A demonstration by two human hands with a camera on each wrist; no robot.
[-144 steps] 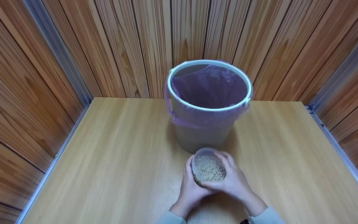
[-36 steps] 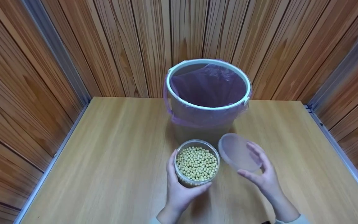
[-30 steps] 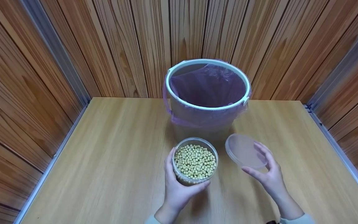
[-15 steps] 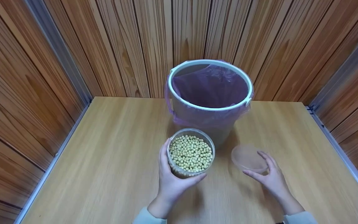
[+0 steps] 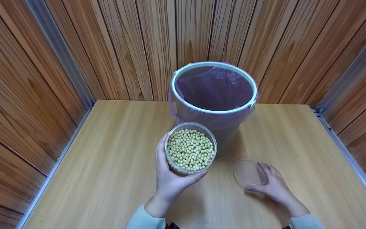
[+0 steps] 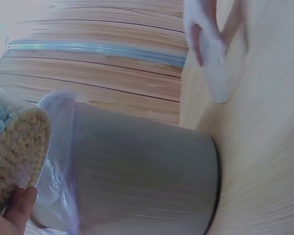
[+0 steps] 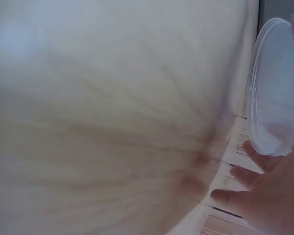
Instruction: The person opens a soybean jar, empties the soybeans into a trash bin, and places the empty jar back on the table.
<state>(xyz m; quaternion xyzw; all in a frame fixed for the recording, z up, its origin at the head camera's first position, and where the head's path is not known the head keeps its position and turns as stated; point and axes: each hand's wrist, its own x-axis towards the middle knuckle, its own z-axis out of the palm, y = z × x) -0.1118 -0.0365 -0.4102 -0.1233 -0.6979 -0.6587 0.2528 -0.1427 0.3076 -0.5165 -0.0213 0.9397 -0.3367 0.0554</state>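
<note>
In the hands (image 5: 170,183) (image 5: 274,186), tub (image 5: 192,125) of beans (image 5: 191,150) left, clear lid (image 5: 248,172) right

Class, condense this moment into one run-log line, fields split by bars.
left hand grips uncovered tub of pale beans | right hand holds translucent lid close to tabletop | trash bin upright, purple liner inside

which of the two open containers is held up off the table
The clear round tub of pale beans, gripped by the left hand; the bin with the purple liner stands on the table.
</note>
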